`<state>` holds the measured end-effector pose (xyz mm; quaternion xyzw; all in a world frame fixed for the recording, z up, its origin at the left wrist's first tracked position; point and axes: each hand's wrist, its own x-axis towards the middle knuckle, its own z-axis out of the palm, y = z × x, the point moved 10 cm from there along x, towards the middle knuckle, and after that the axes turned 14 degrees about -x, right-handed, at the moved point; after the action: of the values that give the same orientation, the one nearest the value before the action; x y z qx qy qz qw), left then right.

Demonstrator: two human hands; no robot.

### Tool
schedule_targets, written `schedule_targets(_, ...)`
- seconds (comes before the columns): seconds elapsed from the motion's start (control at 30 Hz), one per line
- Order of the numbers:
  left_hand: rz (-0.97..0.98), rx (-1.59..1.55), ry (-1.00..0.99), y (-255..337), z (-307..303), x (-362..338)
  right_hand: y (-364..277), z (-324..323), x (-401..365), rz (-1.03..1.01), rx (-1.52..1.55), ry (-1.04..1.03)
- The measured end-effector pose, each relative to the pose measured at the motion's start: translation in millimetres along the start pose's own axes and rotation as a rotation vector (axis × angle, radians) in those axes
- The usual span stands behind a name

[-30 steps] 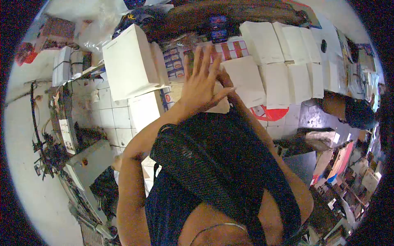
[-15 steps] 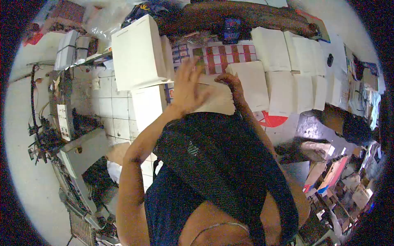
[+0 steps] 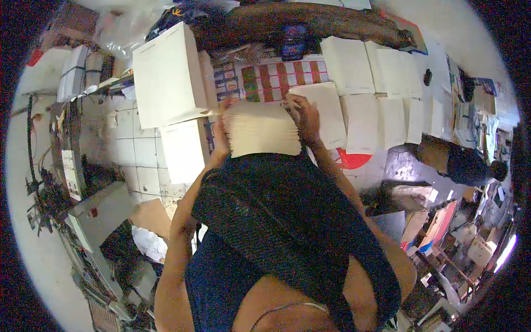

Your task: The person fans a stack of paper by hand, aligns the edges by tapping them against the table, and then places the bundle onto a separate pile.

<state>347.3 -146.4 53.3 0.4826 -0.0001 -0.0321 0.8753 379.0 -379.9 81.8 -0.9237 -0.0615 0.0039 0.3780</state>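
A thick stack of cream paper sheets (image 3: 263, 134) is in front of my chest, its layered edges facing me. My left hand (image 3: 220, 134) presses along the stack's left side, fingers towards the far corner and slightly blurred. At the right side, my right hand (image 3: 307, 118) grips the stack with bent fingers near its far right corner. Close to the right hand lies a cream paper pile (image 3: 323, 110). Left of my left hand is a bright white paper pile (image 3: 187, 150), with a tall cream stack (image 3: 168, 80) behind it.
Several more paper piles (image 3: 368, 123) line the table's right side. A printed sheet with red and brown blocks (image 3: 282, 77) lies behind the held stack, near a dark blue object (image 3: 293, 41). A red round piece (image 3: 354, 159) shows below the piles. Tiled floor (image 3: 148, 145) is at left.
My left hand has gone from lying spread across the top of the stack to its left side. The stack's layered edges now face me. The view has shifted slightly.
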Motion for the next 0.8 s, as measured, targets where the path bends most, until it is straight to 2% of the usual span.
schedule_targets(0.1, -0.053, 0.009, 0.015, 9, 16, 3, 3, 33, -2, 0.008, 0.648, -0.113)
schedule_targets(0.13, -0.068, 0.013, 0.020, 12, 19, 4, 13, 39, -1, 0.036, 0.540, -0.146)
schedule_targets(0.2, -0.004, 0.219, -0.098, 17, 13, 11, 38, 48, 0, 0.094, 0.328, -0.198)
schedule_targets(0.27, 0.066, 0.225, -0.110, -6, -11, 13, 54, 68, -4, 0.152, 0.528, -0.234)
schedule_targets(0.3, 0.105, 0.124, -0.065, -41, -35, 10, 47, 62, -5, 0.129, 0.539, -0.217)
schedule_targets(0.33, 0.027, -0.044, -0.019, -53, -40, 11, 38, 55, -6, 0.106, 0.550, -0.199)
schedule_targets(0.4, -0.066, -0.267, 0.062, -66, -40, 12, -35, 17, -4, -0.048, 0.407, -0.100)
schedule_targets(0.43, -0.078, -0.286, 0.080, -64, -37, 8, -5, 47, -2, 0.023, 0.694, -0.138)
schedule_targets(0.53, -0.091, -0.218, 0.096, -41, -20, -2, 27, 57, 3, 0.228, 1.343, -0.230)
schedule_targets(0.57, -0.086, -0.190, 0.099, -39, -22, -4, 29, 55, 6, 0.224, 1.185, -0.170)
schedule_targets(0.6, -0.083, -0.160, 0.108, -38, -26, -7, 34, 66, 7, 0.121, 0.858, -0.164)
schedule_targets(0.63, -0.092, -0.129, 0.112, -37, -30, -9, 46, 70, 3, 0.078, 0.722, -0.130)
schedule_targets(0.8, -0.130, -0.048, 0.109, -37, -45, 10, 23, 52, 0, -0.110, 0.705, 0.033)
